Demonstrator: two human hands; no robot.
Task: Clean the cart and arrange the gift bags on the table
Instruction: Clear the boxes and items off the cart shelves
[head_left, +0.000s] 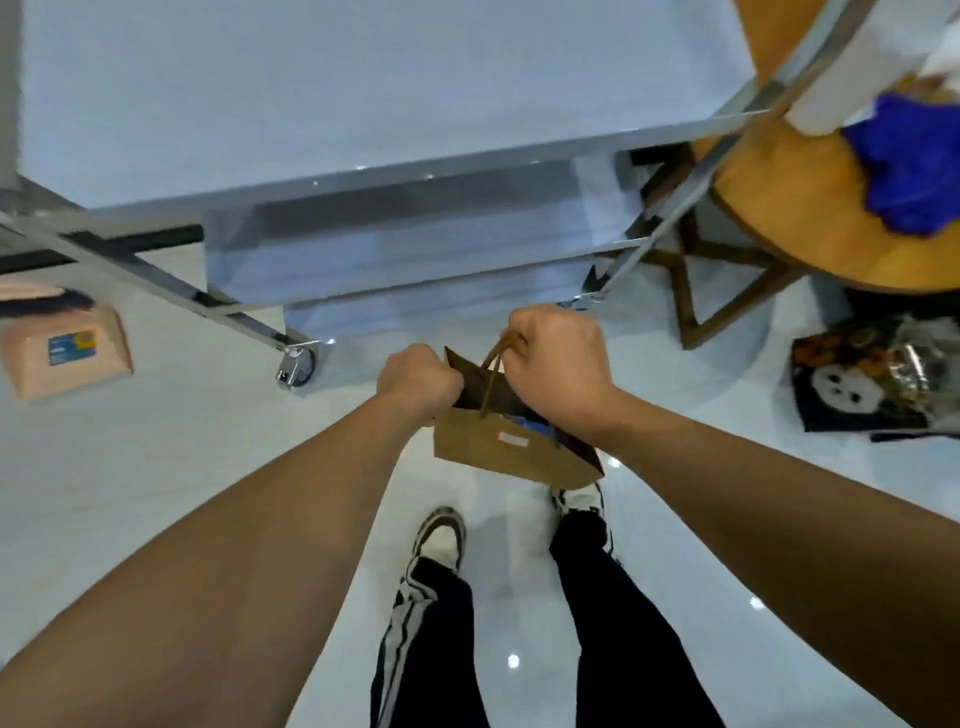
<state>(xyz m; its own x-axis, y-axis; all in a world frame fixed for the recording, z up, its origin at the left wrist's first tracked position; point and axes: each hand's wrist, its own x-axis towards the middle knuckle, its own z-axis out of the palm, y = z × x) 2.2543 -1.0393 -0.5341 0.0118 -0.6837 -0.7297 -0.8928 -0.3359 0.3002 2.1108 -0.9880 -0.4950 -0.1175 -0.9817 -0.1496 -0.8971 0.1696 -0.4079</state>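
Right now both hands are on a small brown paper gift bag, held in the air above the white floor and over the person's shoes. The right hand has its grip clamped on the twisted paper handles, fingers curled round them; the left hand pinches the bag's upper edge at its left side, pulling the mouth apart. Something blue shows inside the bag, too small to name.

Straight ahead stands the cart, a grey three-shelf trolley on a chrome frame, one caster near the hands. Its shelves lie between the person and anything beyond. To the right is a round wooden desk on crossed legs, its top cut off by the picture's edge; on it lie a crumpled blue cloth and something white, only partly seen. On the floor under the desk's edge sits a dark gift bag with a panda face, a shiny crinkled wrapping just beside it, blurred. At far left a pinkish cardboard box with a blue label rests on the floor, with something dark on top that is hard to make out
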